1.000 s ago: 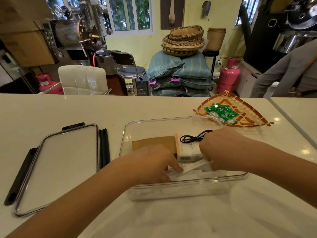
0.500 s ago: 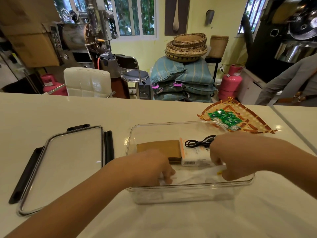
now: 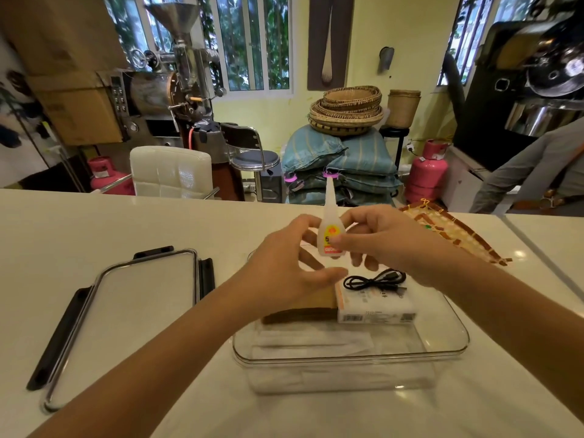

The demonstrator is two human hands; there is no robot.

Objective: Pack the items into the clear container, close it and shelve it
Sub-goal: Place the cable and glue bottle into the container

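Glue bottle (image 3: 330, 230), small, white plastic with a long tapered nozzle pointing to 12 o'clock, stands upright in the air above the clear container's (image 3: 347, 358) far edge. At 9 o'clock on the smooth white counter (image 3: 94, 222) lies the flat clear lid (image 3: 132, 311) with black latches. The left hand (image 3: 284, 267) hovers just beside the bottle, fingers loosely spread, gripping nothing. The right hand (image 3: 379, 238) pinches the bottle's body between thumb and fingertips. Inside the rectangular container lie a brown card (image 3: 303, 308), white box (image 3: 376, 308) and coiled black cable (image 3: 376, 281). A woven tray (image 3: 458, 235) sits at 2 o'clock.
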